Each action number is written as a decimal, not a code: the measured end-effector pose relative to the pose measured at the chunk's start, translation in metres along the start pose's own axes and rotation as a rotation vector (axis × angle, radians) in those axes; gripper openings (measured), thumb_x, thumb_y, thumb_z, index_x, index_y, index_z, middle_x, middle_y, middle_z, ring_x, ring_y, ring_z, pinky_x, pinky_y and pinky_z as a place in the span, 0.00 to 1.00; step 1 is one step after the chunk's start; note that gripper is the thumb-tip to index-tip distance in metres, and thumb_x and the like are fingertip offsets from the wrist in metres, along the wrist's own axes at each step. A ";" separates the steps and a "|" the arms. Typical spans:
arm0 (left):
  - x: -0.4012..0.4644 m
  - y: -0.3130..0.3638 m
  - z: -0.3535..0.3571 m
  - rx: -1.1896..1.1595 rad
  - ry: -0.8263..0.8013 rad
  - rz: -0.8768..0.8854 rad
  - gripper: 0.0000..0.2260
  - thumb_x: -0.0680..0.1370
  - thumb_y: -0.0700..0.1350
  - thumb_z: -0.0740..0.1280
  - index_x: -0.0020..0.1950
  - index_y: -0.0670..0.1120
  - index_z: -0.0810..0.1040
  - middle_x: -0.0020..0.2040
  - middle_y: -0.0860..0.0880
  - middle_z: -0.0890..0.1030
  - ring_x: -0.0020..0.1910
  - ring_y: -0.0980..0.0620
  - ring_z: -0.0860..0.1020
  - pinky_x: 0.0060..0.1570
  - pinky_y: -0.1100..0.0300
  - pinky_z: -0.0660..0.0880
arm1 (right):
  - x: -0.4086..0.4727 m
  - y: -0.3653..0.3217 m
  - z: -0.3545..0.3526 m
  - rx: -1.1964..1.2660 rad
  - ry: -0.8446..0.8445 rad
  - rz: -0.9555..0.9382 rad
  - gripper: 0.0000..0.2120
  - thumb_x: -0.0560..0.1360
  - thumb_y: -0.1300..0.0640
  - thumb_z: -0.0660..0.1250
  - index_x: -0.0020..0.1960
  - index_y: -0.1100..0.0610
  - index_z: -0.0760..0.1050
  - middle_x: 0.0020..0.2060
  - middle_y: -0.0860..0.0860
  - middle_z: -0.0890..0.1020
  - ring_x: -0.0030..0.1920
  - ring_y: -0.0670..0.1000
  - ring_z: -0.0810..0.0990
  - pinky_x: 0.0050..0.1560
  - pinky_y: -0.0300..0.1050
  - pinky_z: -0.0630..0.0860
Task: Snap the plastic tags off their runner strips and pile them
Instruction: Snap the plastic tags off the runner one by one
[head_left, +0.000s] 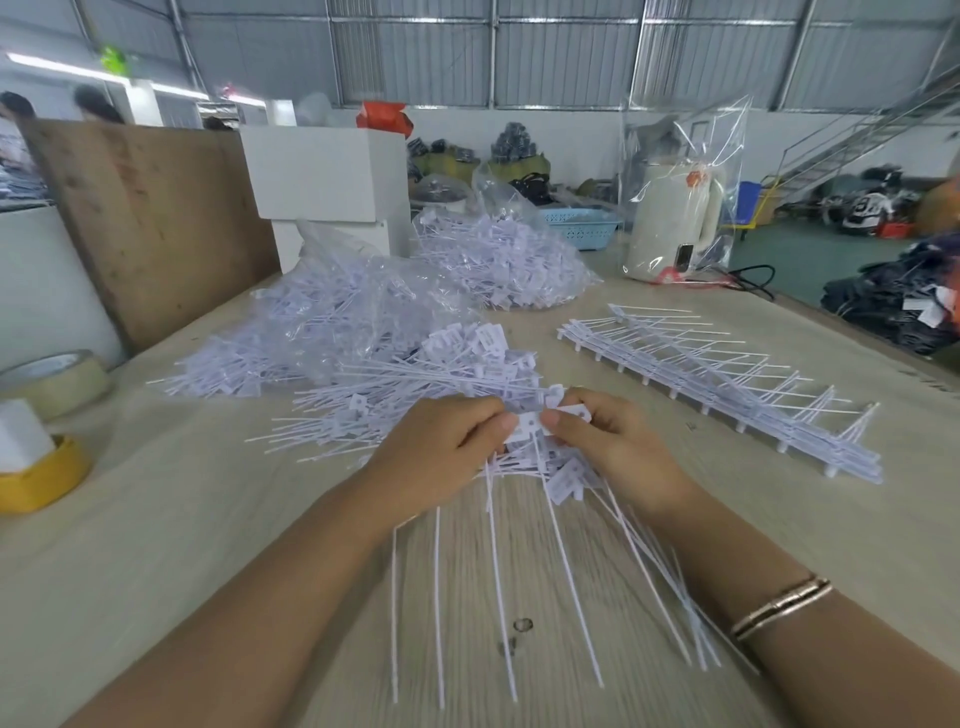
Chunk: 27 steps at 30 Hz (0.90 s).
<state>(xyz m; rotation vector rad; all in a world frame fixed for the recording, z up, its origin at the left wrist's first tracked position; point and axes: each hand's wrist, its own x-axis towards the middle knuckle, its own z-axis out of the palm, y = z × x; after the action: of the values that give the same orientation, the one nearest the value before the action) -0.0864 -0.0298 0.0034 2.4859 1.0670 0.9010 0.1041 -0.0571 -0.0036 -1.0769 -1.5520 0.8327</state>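
Note:
My left hand (441, 452) and my right hand (608, 447) meet at the table's middle, both pinching a bunch of white plastic tags (527, 434) whose long thin tails (498, 587) fan toward me. A loose pile of separated tags (415, 389) lies just beyond my hands. Stacked runner strips (727, 384) with tags attached lie to the right. Whether the held tags are still on a runner is hidden by my fingers.
Two clear bags of tags (322, 322) (498, 260) sit behind the pile. Tape rolls (57, 382) (41, 475) lie at the left edge. A white box (327, 171), a bagged kettle (675, 223) and a wooden board (150, 218) stand at the back.

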 end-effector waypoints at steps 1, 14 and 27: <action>0.000 0.001 0.000 -0.031 -0.005 -0.010 0.15 0.81 0.51 0.58 0.35 0.48 0.69 0.29 0.53 0.73 0.30 0.55 0.71 0.36 0.56 0.69 | 0.000 -0.001 0.000 -0.012 -0.003 0.006 0.11 0.75 0.56 0.68 0.34 0.57 0.75 0.30 0.48 0.74 0.33 0.45 0.72 0.38 0.36 0.69; 0.004 0.011 0.006 -0.373 0.200 -0.102 0.11 0.81 0.50 0.57 0.40 0.53 0.74 0.33 0.49 0.75 0.30 0.58 0.71 0.32 0.70 0.67 | 0.000 -0.006 0.007 0.423 0.269 0.067 0.12 0.78 0.57 0.62 0.35 0.54 0.74 0.28 0.46 0.73 0.30 0.43 0.71 0.39 0.37 0.70; -0.005 0.001 -0.004 -0.143 0.139 -0.068 0.09 0.78 0.52 0.62 0.43 0.49 0.76 0.28 0.49 0.75 0.26 0.55 0.71 0.33 0.57 0.70 | 0.001 -0.002 0.002 -0.620 0.200 -0.118 0.09 0.75 0.51 0.66 0.39 0.42 0.70 0.37 0.40 0.76 0.40 0.40 0.72 0.46 0.44 0.53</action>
<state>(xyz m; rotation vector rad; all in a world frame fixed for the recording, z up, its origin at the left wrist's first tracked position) -0.0911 -0.0335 0.0048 2.2856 1.0828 1.1028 0.1017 -0.0573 -0.0020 -1.4361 -1.7235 0.1426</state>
